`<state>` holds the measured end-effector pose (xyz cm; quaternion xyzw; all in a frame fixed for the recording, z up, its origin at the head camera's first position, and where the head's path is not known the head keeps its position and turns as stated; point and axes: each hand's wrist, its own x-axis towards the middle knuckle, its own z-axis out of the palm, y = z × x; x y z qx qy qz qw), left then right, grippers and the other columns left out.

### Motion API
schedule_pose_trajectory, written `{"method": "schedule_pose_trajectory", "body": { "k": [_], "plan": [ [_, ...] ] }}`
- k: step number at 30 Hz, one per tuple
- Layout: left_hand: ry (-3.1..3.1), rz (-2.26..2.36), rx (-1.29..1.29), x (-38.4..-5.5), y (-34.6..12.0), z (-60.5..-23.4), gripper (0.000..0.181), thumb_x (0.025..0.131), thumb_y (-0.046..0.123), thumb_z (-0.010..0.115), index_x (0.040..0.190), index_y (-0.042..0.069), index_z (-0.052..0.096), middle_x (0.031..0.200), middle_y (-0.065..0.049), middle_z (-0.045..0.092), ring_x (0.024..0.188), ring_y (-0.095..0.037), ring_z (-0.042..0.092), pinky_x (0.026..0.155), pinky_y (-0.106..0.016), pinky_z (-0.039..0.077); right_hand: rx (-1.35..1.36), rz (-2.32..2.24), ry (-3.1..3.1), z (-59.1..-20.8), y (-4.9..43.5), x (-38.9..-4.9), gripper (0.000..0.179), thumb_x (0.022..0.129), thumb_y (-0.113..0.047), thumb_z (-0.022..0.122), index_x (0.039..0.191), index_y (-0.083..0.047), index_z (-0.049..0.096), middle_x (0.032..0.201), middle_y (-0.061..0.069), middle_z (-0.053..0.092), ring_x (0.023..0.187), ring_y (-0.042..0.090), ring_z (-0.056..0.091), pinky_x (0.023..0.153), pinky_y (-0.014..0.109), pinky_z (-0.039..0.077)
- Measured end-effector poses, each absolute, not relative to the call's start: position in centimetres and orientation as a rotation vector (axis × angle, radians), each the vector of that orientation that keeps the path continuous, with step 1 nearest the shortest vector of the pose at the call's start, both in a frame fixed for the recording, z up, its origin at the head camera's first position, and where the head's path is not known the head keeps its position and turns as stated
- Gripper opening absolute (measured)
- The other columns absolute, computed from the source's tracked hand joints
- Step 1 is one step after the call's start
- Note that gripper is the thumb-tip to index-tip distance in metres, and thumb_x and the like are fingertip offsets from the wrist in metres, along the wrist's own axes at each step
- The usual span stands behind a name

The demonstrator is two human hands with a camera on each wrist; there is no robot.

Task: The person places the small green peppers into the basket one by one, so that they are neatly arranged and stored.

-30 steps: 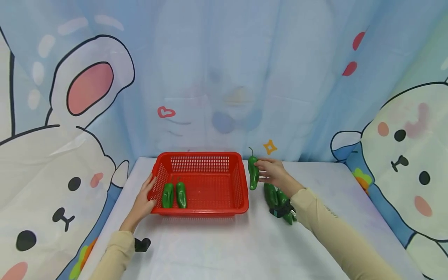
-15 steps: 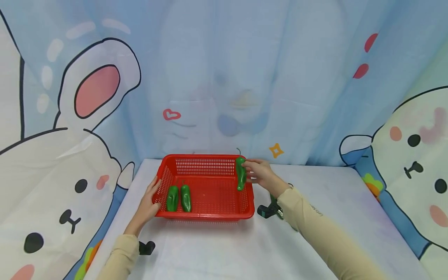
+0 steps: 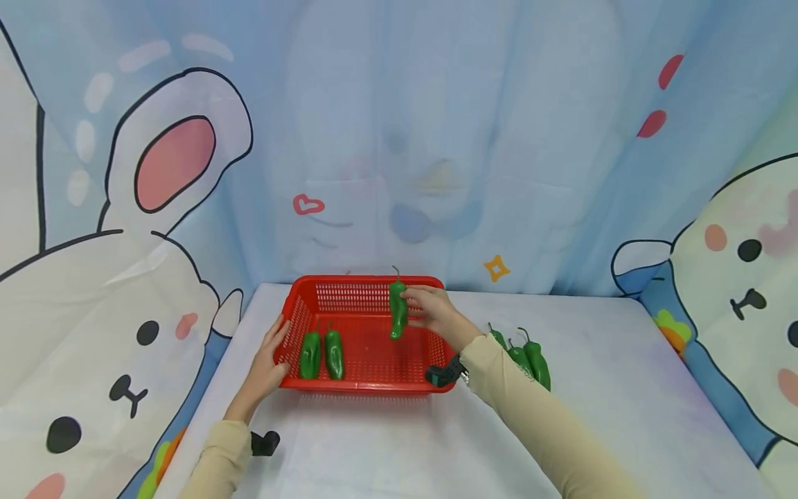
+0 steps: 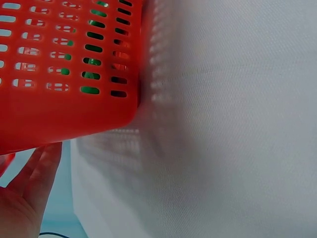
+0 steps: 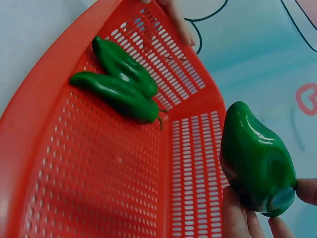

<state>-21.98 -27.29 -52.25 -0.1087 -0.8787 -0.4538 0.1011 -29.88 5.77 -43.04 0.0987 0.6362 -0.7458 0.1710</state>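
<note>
**One green pepper (image 3: pixel 397 308), pinched over a red basket (image 3: pixel 355 385)**

The pepper hangs near the centre of the head view, stem up, tip down, in front of the basket's back wall. The right hand (image 3: pixel 433 308) grasps it between thumb and fingers, on the upper half below the stem. The left hand (image 3: pixel 268 360), left of centre, lays fairly straight fingers against the basket's left side.

Its skin looks glossy and smooth, so it is probably a little slippery; it is likely light and fairly stiff, possibly hollow, and a hard squeeze might dent it. The thick shoulder seems the best hold; the thin stem looks a poor handle.

Two peppers (image 3: pixel 334 355) lie side by side in the basket's left part; more peppers (image 3: pixel 537 364) lie on the tablecloth (image 3: pixel 386 450), right of centre.
</note>
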Motion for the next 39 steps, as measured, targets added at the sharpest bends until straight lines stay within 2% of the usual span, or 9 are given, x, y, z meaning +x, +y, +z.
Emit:
{"method": "schedule_pose_trajectory", "body": {
  "k": [3, 10, 19, 25, 33, 39],
  "plan": [
    [-2.593, -1.335, -0.323, -22.1, -27.3, -52.2, 0.085, 0.069, -0.015, 0.047, 0.152, -0.005, 0.028, 0.162, -0.019, 0.014, 0.147, -0.043, 0.014, 0.101, -0.06, 0.035, 0.291, -2.121, 1.787, -43.7, 4.7, -30.2, 0.044, 0.093, -0.013, 0.061, 0.136, -0.003, 0.055, 0.13, 0.021, 0.058, 0.113, 0.037, 0.062, 0.094, 0.051, 0.049],
    [-2.586, -1.341, -0.33, -22.3, -27.3, -52.5, 0.086, 0.068, -0.015, 0.047, 0.152, -0.006, 0.029, 0.162, -0.019, 0.014, 0.147, -0.043, 0.014, 0.102, -0.061, 0.034, 0.3, -2.118, 1.758, -46.1, 2.3, -30.4, 0.039, 0.091, -0.011, 0.063, 0.128, 0.0, 0.06, 0.117, 0.02, 0.064, 0.094, 0.03, 0.068, 0.088, 0.051, 0.052],
    [-2.596, -1.349, -0.327, -22.5, -27.0, -52.4, 0.086, 0.068, -0.014, 0.048, 0.152, -0.005, 0.029, 0.162, -0.019, 0.015, 0.146, -0.043, 0.016, 0.102, -0.06, 0.034, 0.309, -2.06, 1.803, -48.6, -0.2, -30.7, 0.04, 0.09, -0.009, 0.064, 0.129, 0.001, 0.06, 0.111, 0.019, 0.067, 0.094, 0.03, 0.069, 0.085, 0.052, 0.053],
    [-2.585, -1.344, -0.317, -22.4, -27.3, -52.5, 0.086, 0.068, -0.015, 0.048, 0.152, -0.006, 0.029, 0.162, -0.019, 0.015, 0.146, -0.043, 0.016, 0.103, -0.061, 0.032, 0.308, -1.978, 1.84, -49.3, -1.8, -30.3, 0.034, 0.089, -0.009, 0.065, 0.122, 0.001, 0.062, 0.101, 0.015, 0.067, 0.093, 0.032, 0.068, 0.083, 0.051, 0.054],
    [-2.595, -1.36, -0.299, -22.2, -27.3, -52.3, 0.086, 0.069, -0.015, 0.049, 0.152, -0.005, 0.029, 0.162, -0.019, 0.015, 0.146, -0.044, 0.015, 0.102, -0.063, 0.034, 0.336, -1.895, 1.903, -50.3, -3.3, -30.4, 0.023, 0.086, -0.007, 0.067, 0.107, 0.0, 0.065, 0.097, 0.016, 0.065, 0.085, 0.029, 0.068, 0.078, 0.051, 0.055],
    [-2.602, -1.352, -0.28, -22.3, -27.3, -52.4, 0.085, 0.069, -0.013, 0.049, 0.151, -0.005, 0.03, 0.162, -0.018, 0.016, 0.146, -0.042, 0.017, 0.102, -0.062, 0.036, 0.353, -1.82, 1.927, -50.7, -4.2, -29.8, 0.018, 0.085, -0.005, 0.067, 0.102, -0.001, 0.062, 0.096, 0.018, 0.063, 0.086, 0.032, 0.066, 0.077, 0.053, 0.055]
  ]
}}
